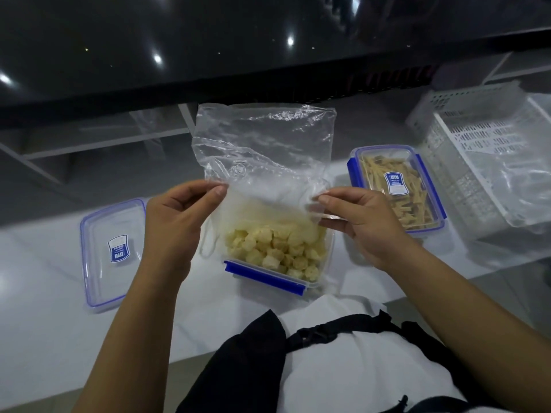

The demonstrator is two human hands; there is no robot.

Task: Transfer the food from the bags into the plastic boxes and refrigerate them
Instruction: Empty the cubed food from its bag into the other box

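A clear plastic bag (262, 144) is held upside down over an open plastic box (325, 263) with blue clips at the counter's middle. Pale yellow food chunks (277, 251) lie in the box, some still inside the bag's lower part. My left hand (176, 222) pinches the bag's left edge between thumb and fingers. My right hand (357, 222) pinches its right edge. The box's loose lid (110, 251) lies flat to the left. A second box (396, 189), closed with its lid on, holds thin yellow strips at the right.
A white perforated basket (465, 162) with crumpled clear plastic (524, 186) in it stands at the far right. The white counter (44, 338) ends at a dark glossy wall behind. My white shirt and a black strap fill the bottom of the view.
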